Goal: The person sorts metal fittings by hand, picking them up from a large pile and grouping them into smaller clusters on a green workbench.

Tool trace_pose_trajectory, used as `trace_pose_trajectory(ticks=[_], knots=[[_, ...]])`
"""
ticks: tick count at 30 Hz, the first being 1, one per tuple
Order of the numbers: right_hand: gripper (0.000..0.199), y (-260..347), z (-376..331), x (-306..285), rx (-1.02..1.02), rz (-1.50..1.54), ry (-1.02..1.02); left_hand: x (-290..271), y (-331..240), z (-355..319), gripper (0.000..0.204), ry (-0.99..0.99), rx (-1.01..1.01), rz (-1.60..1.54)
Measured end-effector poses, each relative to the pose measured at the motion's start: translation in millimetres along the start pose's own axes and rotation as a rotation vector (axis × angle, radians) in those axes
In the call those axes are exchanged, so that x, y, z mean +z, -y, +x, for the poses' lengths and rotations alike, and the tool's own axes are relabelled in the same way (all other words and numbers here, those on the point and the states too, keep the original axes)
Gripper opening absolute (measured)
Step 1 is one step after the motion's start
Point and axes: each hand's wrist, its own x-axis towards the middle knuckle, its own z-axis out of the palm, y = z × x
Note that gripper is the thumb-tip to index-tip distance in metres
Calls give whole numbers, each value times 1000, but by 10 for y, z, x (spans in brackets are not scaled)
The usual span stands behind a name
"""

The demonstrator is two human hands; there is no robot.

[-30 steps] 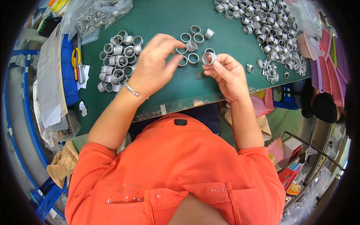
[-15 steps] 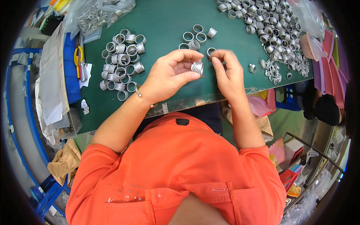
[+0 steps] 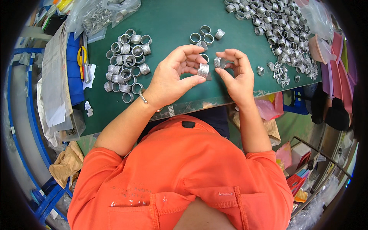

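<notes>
**Two metal rings held up between the hands**

The left hand (image 3: 172, 78) pinches a patterned metal ring (image 3: 203, 70) between thumb and fingertips; the right hand (image 3: 238, 74) grips a second ring (image 3: 219, 62) just beside it, near the frame's centre, above the green worktop (image 3: 172, 23). The step looks like checking or pairing the two rings; the next move probably calls for turning or aligning them carefully. A sorted cluster of rings (image 3: 126, 65) lies left of centre, a loose heap (image 3: 276, 27) at upper right, yellow-handled pliers (image 3: 82, 61) far left.
</notes>
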Motion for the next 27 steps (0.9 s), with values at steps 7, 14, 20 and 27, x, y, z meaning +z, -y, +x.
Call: trace_pose_trajectory(ticks=[7, 14, 20, 27], knots=[[50, 81, -80, -15, 128, 428, 70, -10, -9, -10, 55, 15, -28, 14], [36, 131, -78, -45, 414, 1009, 154, -37, -17, -25, 35, 11, 17, -30], [29, 96, -80, -49, 491, 1213, 177, -65, -82, -33, 11, -58, -180, -275], [28, 49, -100, -84, 505, 1204, 238, -140, 125, -74, 16, -33, -128, -279]])
